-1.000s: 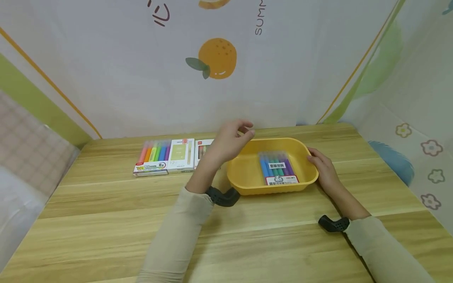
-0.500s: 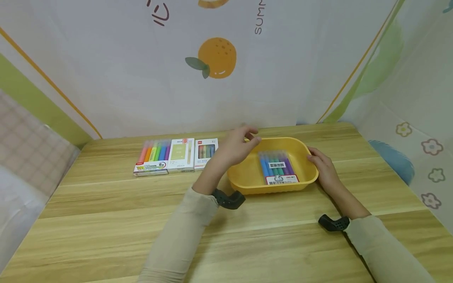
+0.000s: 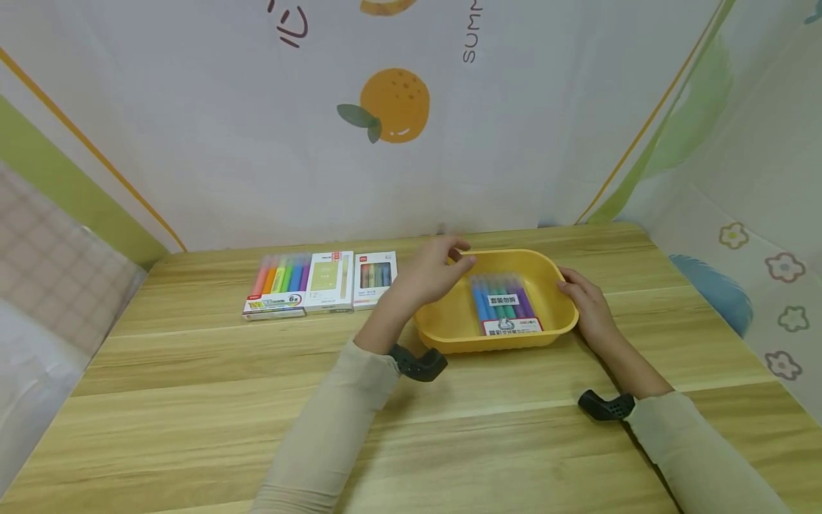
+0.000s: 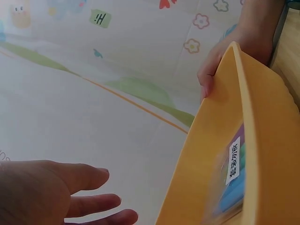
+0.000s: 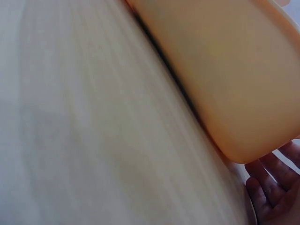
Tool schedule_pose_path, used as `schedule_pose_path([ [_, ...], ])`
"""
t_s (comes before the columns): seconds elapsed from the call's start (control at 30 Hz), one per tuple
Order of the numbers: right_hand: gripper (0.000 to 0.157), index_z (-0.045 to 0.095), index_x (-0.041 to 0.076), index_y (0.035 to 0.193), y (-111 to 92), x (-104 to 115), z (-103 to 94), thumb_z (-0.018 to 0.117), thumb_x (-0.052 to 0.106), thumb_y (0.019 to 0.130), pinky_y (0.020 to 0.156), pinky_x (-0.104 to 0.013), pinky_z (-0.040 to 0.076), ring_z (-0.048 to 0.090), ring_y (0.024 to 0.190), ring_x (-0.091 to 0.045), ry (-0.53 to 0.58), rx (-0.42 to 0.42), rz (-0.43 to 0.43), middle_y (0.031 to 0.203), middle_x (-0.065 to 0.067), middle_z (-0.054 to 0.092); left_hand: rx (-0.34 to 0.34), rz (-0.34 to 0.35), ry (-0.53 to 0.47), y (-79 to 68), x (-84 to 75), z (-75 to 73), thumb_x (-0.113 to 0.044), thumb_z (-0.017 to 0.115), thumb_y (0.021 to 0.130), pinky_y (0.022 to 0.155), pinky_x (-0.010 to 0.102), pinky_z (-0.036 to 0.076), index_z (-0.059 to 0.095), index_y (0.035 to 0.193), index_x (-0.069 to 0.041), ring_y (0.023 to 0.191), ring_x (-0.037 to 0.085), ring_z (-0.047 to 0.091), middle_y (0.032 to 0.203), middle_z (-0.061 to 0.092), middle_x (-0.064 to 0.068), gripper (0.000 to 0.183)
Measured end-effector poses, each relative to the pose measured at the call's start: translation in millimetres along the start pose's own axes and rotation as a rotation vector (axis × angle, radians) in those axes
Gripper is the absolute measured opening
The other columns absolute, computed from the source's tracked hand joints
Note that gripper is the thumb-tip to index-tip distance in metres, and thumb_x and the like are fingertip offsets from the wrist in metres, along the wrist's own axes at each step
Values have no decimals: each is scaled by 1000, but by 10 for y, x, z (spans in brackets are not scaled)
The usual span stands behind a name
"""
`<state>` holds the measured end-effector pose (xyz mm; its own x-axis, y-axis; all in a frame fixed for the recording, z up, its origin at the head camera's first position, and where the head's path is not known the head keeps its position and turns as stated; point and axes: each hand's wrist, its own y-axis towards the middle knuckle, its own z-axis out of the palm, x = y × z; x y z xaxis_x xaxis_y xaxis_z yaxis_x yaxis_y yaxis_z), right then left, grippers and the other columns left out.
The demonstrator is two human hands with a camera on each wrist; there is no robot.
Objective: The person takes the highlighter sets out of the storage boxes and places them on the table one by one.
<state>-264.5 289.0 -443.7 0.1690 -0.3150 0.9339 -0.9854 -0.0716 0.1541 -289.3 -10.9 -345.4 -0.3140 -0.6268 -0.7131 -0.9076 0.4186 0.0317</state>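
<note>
A yellow plastic basket (image 3: 443,330) sits on the table, holding a clear pack of blue, green and purple markers (image 3: 504,303) with a white label. At its right end, my right hand (image 3: 591,310) grips the rim, thumb on the edge and fingers along the outer wall. In the right wrist view, fingers (image 5: 272,180) touch the basket's end. My left hand (image 3: 430,275) hovers by the basket's left end, fingers loosely bent and holding nothing. The left wrist view shows that hand (image 4: 61,192) apart from the basket wall (image 4: 276,140).
Left of the basket lie a rainbow highlighter pack (image 3: 279,285), a white-and-green box (image 3: 329,282) and a smaller white pen box (image 3: 374,278), side by side. A printed curtain (image 3: 257,143) hangs behind the wooden table (image 3: 193,414).
My left hand has shifted slightly right and lower, uncovering the small white pen box. The right hand and the basket have stayed in place.
</note>
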Motion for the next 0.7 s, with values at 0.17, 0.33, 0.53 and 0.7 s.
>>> schedule_pose_path([
  [0.17, 52, 43, -2, 150, -4, 2, 2, 38, 29, 110, 82, -12, 53, 61, 102, 2, -2, -3, 5, 129, 2, 57, 2, -8, 9, 1, -1, 18, -38, 55, 104, 97, 41, 54, 58, 139, -12, 118, 25, 62, 128, 66, 8, 43],
  [0.33, 51, 44, -3, 150, -8, -5, 0, 39, 29, 109, 82, -11, 53, 61, 102, 4, -7, -10, 5, 127, 7, 57, 12, -10, 3, 10, 12, 59, -35, 56, 104, 95, 41, 55, 58, 139, -9, 115, 26, 61, 127, 66, 10, 43],
  [0.53, 51, 44, -2, 149, -6, -9, 1, 39, 29, 110, 83, -11, 53, 61, 103, 2, 8, -4, -4, 127, 6, 57, 40, -26, 27, 26, 35, 106, -35, 55, 104, 99, 42, 53, 57, 140, -10, 117, 26, 61, 129, 66, 10, 44],
  [0.7, 52, 44, -2, 150, -1, -7, -1, 39, 30, 110, 83, -11, 53, 61, 103, 2, 7, -1, 0, 131, 0, 57, 62, -32, 64, 36, 46, 127, -37, 55, 104, 96, 40, 55, 58, 141, -11, 115, 25, 63, 129, 67, 9, 45],
])
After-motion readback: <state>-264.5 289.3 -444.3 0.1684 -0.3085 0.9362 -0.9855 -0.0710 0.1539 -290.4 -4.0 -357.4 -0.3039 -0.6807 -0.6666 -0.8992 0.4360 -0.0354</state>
